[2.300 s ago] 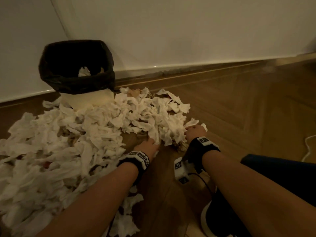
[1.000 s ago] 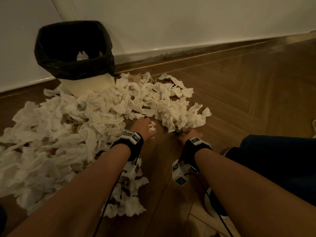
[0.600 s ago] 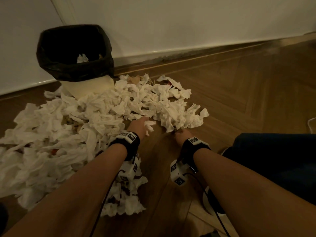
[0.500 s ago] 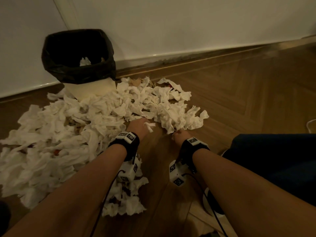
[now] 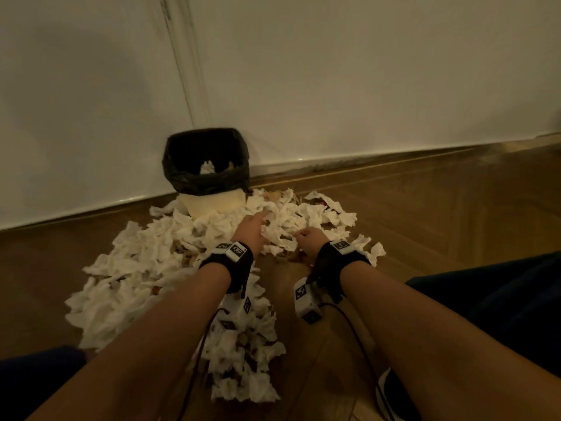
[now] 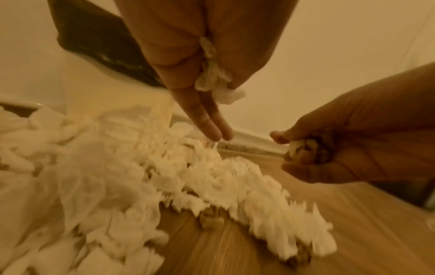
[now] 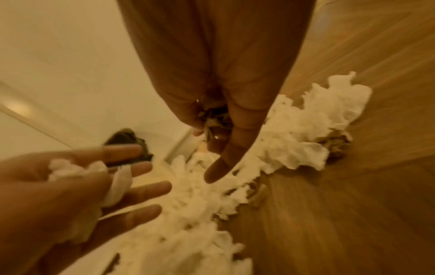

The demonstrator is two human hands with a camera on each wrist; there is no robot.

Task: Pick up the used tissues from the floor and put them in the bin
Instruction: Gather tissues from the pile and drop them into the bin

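Left hand [image 5: 250, 230] reaches out above the heap of tissues [image 5: 158, 268], toward the bin at about eleven o'clock from it. Its fingers [image 6: 207, 119] are stretched nearly straight, while the thumb presses a small white wad [image 6: 216, 81] against the palm, so the hand is clamped on that wad. The left wrist view shows the fingertips just above the paper.

Farther back, the bin [image 5: 206, 164] stands against the white wall [image 5: 364, 86], lined with a black bag, with a scrap of tissue [image 5: 207, 168] lying inside it. Crumpled tissues spread from the foot of the bin across the wooden floor [image 5: 440, 214], widest at nine o'clock from the hands, with a narrower trail running toward six o'clock under the left forearm.

At three o'clock from the left hand, close beside it but not touching, the right hand [image 5: 309, 241] is curled into a fist. The wrist views show it clenched round a crumpled, darker-stained tissue [image 6: 303, 148], thumb lying over the top. Both wrists carry black bands [image 5: 230, 259] with small white marker blocks.
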